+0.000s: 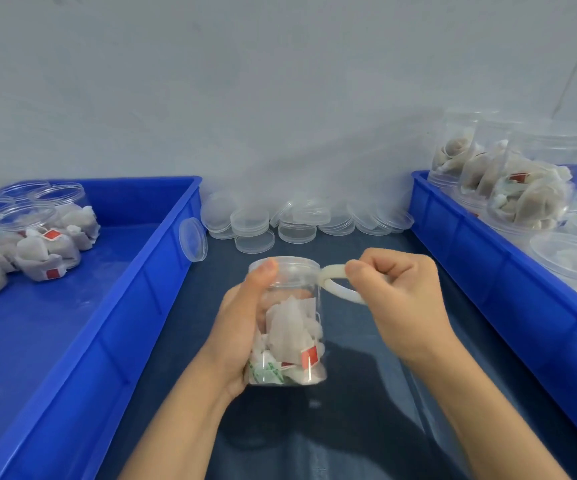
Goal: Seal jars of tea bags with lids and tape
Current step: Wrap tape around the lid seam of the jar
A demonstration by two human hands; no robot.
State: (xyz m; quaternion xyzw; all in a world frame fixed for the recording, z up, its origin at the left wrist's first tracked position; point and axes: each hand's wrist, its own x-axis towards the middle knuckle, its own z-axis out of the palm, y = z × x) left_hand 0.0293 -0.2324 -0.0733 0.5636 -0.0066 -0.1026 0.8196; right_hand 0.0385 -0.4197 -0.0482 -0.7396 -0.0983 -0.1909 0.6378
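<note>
The left hand (242,327) grips a clear lidded plastic jar of tea bags (288,323) above the dark table (366,393). The right hand (397,299) pinches a white tape roll (337,282) against the jar's lid, between two blue plastic trays (82,341).

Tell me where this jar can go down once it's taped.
Free: the near half of the left tray, in front of its jars; also the dark table between the trays. Crowded: the loose lids by the wall, and the right tray, packed with jars.

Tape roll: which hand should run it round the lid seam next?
Right. The right hand already grips the tape roll beside the lid, while the left hand is busy holding the jar.
</note>
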